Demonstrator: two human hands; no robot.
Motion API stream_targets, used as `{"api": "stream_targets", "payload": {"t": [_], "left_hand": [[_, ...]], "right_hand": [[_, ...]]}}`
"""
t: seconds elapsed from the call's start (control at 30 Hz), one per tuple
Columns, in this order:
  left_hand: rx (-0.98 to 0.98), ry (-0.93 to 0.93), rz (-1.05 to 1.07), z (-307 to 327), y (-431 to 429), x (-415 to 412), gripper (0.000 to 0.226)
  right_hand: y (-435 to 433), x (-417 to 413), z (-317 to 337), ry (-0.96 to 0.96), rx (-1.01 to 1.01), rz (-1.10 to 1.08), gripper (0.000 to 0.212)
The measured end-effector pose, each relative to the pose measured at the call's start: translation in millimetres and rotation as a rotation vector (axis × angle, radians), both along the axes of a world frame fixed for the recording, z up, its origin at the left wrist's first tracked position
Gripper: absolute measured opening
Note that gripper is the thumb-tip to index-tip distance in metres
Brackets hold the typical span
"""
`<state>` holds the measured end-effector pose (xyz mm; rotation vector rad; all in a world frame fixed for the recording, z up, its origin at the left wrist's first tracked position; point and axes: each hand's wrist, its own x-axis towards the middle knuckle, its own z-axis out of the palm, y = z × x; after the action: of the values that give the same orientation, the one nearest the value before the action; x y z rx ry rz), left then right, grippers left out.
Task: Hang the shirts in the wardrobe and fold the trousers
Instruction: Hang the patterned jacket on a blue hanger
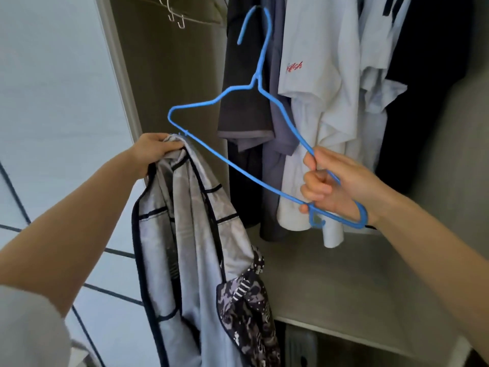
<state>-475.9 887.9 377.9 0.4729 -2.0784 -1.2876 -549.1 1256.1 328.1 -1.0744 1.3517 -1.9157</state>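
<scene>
My left hand [153,149] grips the top of a grey patterned shirt [190,234] with dark trim, turned inside out; it hangs down in front of the open wardrobe. My right hand [330,186] grips the right end of a blue wire hanger [232,170], held tilted with its hook pointing up. The hanger's left end touches the shirt just beside my left hand. Inside the wardrobe hang a dark shirt [246,102], a grey-blue one [280,133] and white shirts [325,102].
A pale wardrobe shelf [330,282] runs under the hanging clothes. White empty hangers [174,14] hang at the top left of the wardrobe. The wardrobe's side panel [169,75] stands behind the hanger. White floor tiles [113,271] with dark joints lie at lower left.
</scene>
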Motion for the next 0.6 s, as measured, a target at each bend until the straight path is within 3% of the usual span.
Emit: {"api": "stream_targets", "payload": {"t": [0.23, 0.37, 0.47, 0.6], "left_hand": [[-0.075, -0.19, 0.027, -48.4, -28.3, -3.5, 0.006], [-0.162, -0.232, -0.014, -60.0, -38.9, -14.0, 0.026], [-0.263, -0.24, -0.028, -64.0, -43.0, -21.8, 0.012], [-0.456, -0.333, -0.094, -66.3, -44.3, -27.7, 0.014]], "right_hand": [[22.3, -8.4, -6.3, 0.014, 0.127, 0.078, 0.026], [26.1, -16.0, -14.8, -0.012, 0.232, 0.119, 0.03], [28.6, -25.5, -18.6, -0.074, 0.241, 0.145, 0.029], [39.0, -36.2, -19.0, -0.102, 0.293, 0.068, 0.028]]}}
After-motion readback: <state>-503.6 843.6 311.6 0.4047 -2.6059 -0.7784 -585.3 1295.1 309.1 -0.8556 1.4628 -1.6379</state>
